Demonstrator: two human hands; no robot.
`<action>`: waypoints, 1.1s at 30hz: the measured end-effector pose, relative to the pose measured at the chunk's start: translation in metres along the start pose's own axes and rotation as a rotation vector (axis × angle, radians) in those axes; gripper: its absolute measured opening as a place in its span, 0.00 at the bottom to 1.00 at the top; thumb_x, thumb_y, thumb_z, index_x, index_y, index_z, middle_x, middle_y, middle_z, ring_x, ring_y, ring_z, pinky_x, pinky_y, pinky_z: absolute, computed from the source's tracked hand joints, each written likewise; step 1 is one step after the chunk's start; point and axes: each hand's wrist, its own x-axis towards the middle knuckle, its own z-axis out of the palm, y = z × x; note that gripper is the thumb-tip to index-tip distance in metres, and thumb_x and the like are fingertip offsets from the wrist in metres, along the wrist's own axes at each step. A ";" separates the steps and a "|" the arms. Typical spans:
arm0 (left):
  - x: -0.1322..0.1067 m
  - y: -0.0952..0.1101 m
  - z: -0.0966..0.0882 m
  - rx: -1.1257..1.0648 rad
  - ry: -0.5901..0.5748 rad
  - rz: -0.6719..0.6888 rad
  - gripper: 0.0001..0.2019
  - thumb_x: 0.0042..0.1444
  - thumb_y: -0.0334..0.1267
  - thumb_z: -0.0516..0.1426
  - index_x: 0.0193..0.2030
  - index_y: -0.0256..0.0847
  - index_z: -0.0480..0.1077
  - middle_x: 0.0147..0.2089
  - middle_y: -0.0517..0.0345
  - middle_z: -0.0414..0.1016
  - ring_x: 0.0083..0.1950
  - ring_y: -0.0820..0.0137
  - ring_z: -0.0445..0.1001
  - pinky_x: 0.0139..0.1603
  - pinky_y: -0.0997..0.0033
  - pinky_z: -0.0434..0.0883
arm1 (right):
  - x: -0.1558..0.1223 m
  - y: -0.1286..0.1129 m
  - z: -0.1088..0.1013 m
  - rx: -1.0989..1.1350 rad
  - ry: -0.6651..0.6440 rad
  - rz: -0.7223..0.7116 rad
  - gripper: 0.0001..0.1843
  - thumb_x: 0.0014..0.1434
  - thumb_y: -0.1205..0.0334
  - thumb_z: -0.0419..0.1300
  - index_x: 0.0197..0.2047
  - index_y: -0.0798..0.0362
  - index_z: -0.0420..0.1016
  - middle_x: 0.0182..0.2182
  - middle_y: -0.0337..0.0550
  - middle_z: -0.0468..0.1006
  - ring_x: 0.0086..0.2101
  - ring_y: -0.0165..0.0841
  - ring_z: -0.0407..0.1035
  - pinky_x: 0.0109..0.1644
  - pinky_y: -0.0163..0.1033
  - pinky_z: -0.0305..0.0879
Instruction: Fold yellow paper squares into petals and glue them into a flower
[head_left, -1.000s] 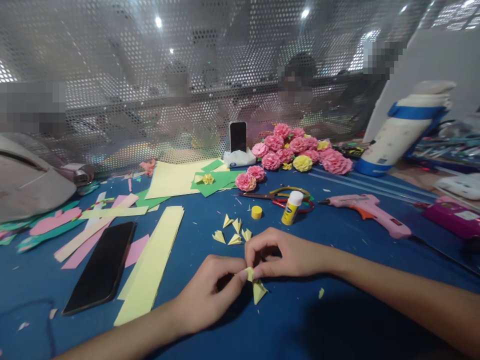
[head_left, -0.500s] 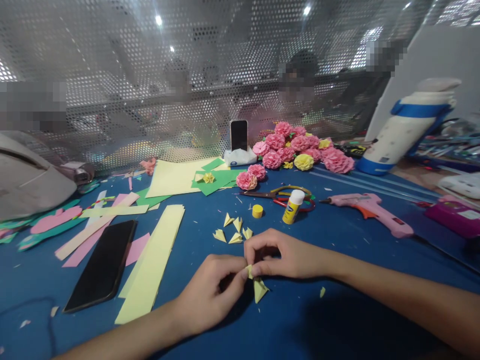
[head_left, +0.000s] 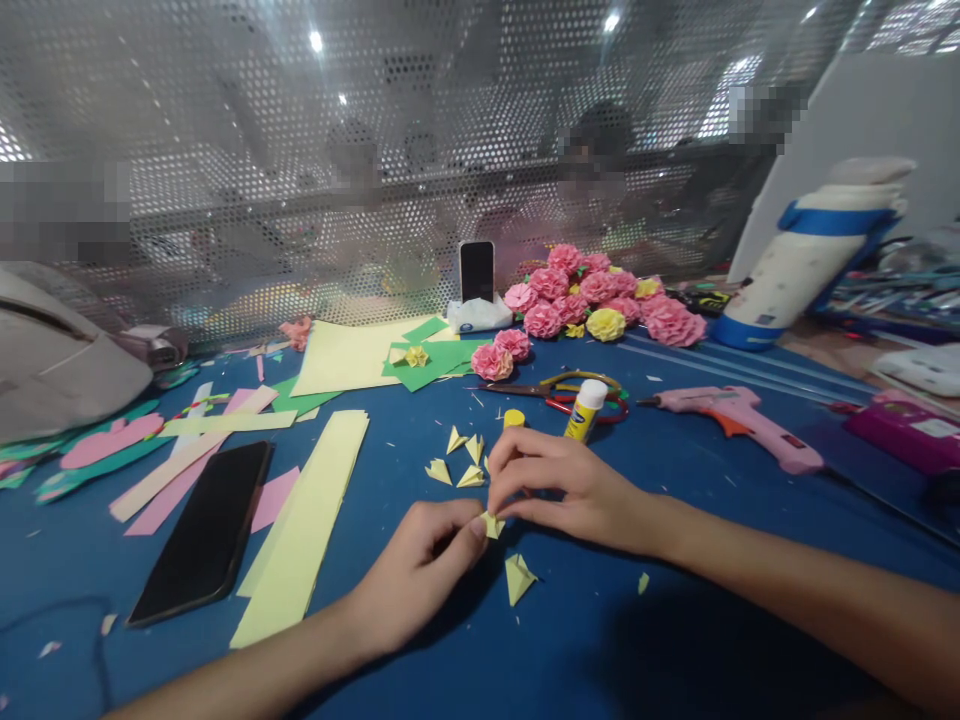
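Between my two hands is a small folded piece of yellow paper [head_left: 492, 525]. My left hand [head_left: 431, 560] pinches it between thumb and forefinger. From the right, the thumb and fingertips of my right hand [head_left: 559, 490] close on its other side. A larger folded yellow paper piece [head_left: 517, 580] lies on the blue table just below. Beyond my hands sits a loose group of several folded yellow paper pieces [head_left: 471, 476], partly covered by my right hand. A glue stick [head_left: 586, 408] without its cap stands behind that hand, and the yellow cap [head_left: 514, 418] is beside it, partly hidden.
Yellow paper strips [head_left: 304, 530] and a dark phone [head_left: 202, 535] lie to the left. Scissors [head_left: 555, 388] and a pink glue gun [head_left: 742, 415] are behind and right. Pink paper flowers [head_left: 592, 290], a propped phone [head_left: 477, 272] and a leaning bottle [head_left: 814, 250] stand farther back.
Both hands have shifted slightly up with the small paper piece, away from the larger folded piece on the table. My right hand now overlaps the glue stick's base.
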 end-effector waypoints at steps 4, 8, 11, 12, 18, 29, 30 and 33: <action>0.000 0.002 0.000 -0.002 -0.019 -0.003 0.22 0.70 0.51 0.46 0.27 0.41 0.55 0.26 0.65 0.52 0.29 0.73 0.52 0.29 0.72 0.52 | 0.000 -0.002 -0.002 -0.170 -0.046 -0.077 0.04 0.68 0.66 0.60 0.40 0.53 0.76 0.40 0.42 0.70 0.39 0.29 0.69 0.44 0.33 0.63; 0.000 0.004 0.001 0.013 -0.035 0.005 0.22 0.70 0.52 0.46 0.27 0.41 0.56 0.26 0.65 0.53 0.29 0.73 0.52 0.29 0.72 0.52 | 0.001 -0.003 -0.002 -0.232 -0.115 -0.052 0.07 0.71 0.61 0.56 0.42 0.52 0.73 0.41 0.42 0.71 0.39 0.30 0.68 0.42 0.34 0.64; 0.001 0.002 0.001 0.033 -0.039 0.013 0.22 0.70 0.52 0.46 0.27 0.41 0.56 0.26 0.66 0.53 0.28 0.73 0.51 0.29 0.72 0.52 | 0.002 -0.005 -0.002 -0.207 -0.162 0.007 0.08 0.72 0.59 0.55 0.42 0.52 0.72 0.42 0.43 0.71 0.41 0.33 0.68 0.44 0.36 0.64; 0.001 0.001 0.002 0.040 -0.040 0.015 0.22 0.70 0.52 0.46 0.28 0.41 0.56 0.26 0.66 0.53 0.28 0.73 0.51 0.29 0.73 0.52 | 0.003 -0.006 -0.002 -0.193 -0.169 0.028 0.07 0.72 0.59 0.55 0.42 0.52 0.72 0.42 0.43 0.71 0.42 0.33 0.68 0.45 0.36 0.64; 0.000 -0.001 0.002 0.087 -0.038 0.029 0.22 0.71 0.51 0.46 0.27 0.40 0.56 0.26 0.66 0.51 0.28 0.74 0.50 0.29 0.73 0.51 | 0.003 -0.011 -0.003 -0.126 -0.163 0.095 0.02 0.68 0.65 0.60 0.40 0.52 0.72 0.42 0.42 0.71 0.43 0.33 0.68 0.47 0.36 0.64; 0.001 0.002 0.002 0.143 -0.061 0.045 0.20 0.71 0.47 0.46 0.33 0.37 0.67 0.27 0.64 0.57 0.29 0.73 0.53 0.31 0.73 0.53 | 0.004 -0.014 -0.005 -0.335 -0.269 -0.004 0.06 0.72 0.64 0.54 0.42 0.53 0.71 0.41 0.43 0.73 0.43 0.35 0.67 0.43 0.37 0.62; 0.001 0.002 0.002 0.146 -0.064 0.045 0.20 0.71 0.47 0.46 0.33 0.37 0.67 0.27 0.64 0.58 0.29 0.73 0.54 0.31 0.73 0.53 | 0.004 -0.014 -0.005 -0.353 -0.269 -0.007 0.06 0.72 0.63 0.54 0.42 0.53 0.71 0.41 0.43 0.73 0.43 0.35 0.67 0.43 0.38 0.62; 0.001 0.002 0.003 0.150 -0.068 0.042 0.20 0.71 0.48 0.46 0.33 0.38 0.67 0.27 0.65 0.57 0.29 0.73 0.53 0.30 0.73 0.53 | 0.002 -0.015 -0.003 -0.372 -0.252 0.004 0.06 0.71 0.63 0.54 0.42 0.53 0.71 0.41 0.44 0.74 0.43 0.35 0.67 0.44 0.38 0.62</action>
